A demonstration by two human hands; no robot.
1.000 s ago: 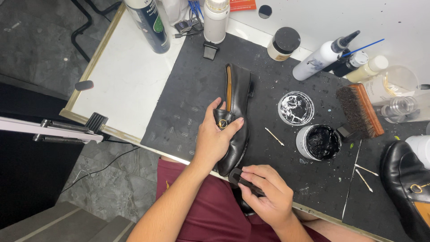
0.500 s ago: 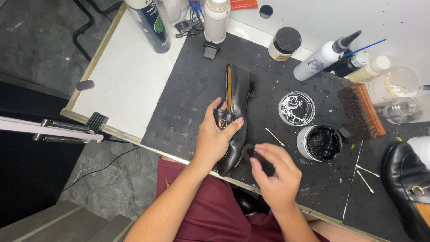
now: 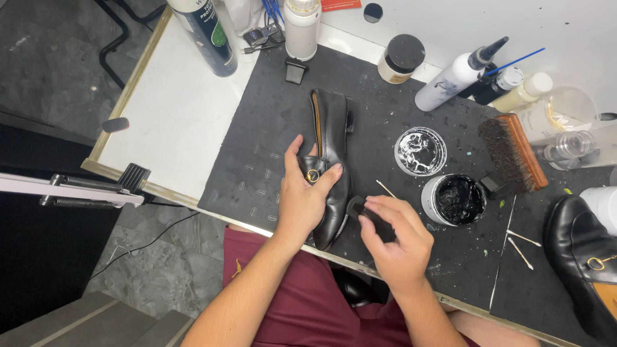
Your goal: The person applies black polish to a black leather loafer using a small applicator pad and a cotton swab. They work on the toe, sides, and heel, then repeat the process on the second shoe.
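- lying on its side on the dark mat [image 3: 270,115], the black loafer [image 3: 331,167] has its toe toward the person and its sole edge turned right, which leaves that flank open to work on.
- the left hand [image 3: 302,199] is clamped over the vamp, thumb on one side and fingers across the gold buckle, seemingly to keep the shoe from sliding.
- the right hand [image 3: 395,241] is closed on a small dark applicator [image 3: 360,209], its rounded end just beside the shoe's right flank; whether it touches the leather i cannot tell.
- the open tin of black polish [image 3: 455,199] sits near that hand, its lid [image 3: 421,151] just beyond, both within easy reach.
- further right lie a bristle brush [image 3: 514,154], cotton swabs [image 3: 520,247] and a second loafer [image 3: 581,270] at the mat's edge.
- bottles and a jar [image 3: 400,59] stand along the back, clear of the working area.
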